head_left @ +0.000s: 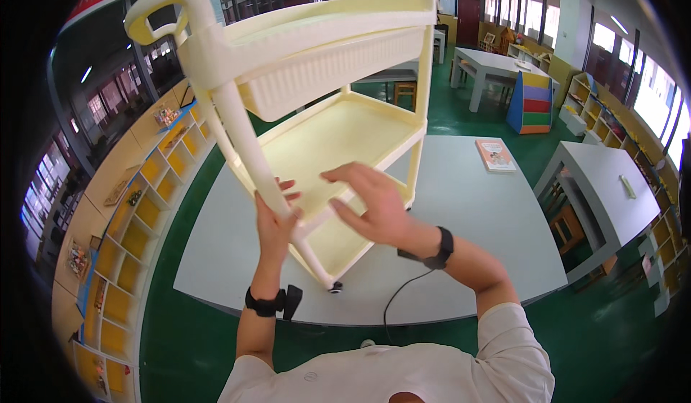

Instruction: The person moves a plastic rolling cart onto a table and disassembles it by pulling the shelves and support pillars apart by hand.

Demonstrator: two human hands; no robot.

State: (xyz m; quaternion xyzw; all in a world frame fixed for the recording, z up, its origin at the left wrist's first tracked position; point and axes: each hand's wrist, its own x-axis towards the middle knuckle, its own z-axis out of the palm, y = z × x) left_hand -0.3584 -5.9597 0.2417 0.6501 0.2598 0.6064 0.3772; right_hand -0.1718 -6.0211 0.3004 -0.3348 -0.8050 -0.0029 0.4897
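A cream three-tier plastic trolley [345, 131] stands on the white table in front of me, its handle [155, 14] rising at the upper left. My left hand [273, 223] is wrapped around the trolley's near post [248, 133], just above the lowest tier. Over the near edge of the middle shelf, my right hand [374, 205] hovers with thumb and fingers apart, holding nothing. Whether it touches the shelf edge I cannot tell. A black caster [335, 287] shows under the nearest corner; the other wheels are mostly hidden.
The white table [475, 237] carries a pink-and-white booklet [495, 155] at its far right and a black cable [392, 303] at its front edge. A low cubby shelf [119, 273] runs along the left. Another white table [612, 187] and a multicoloured rack [531, 104] stand to the right.
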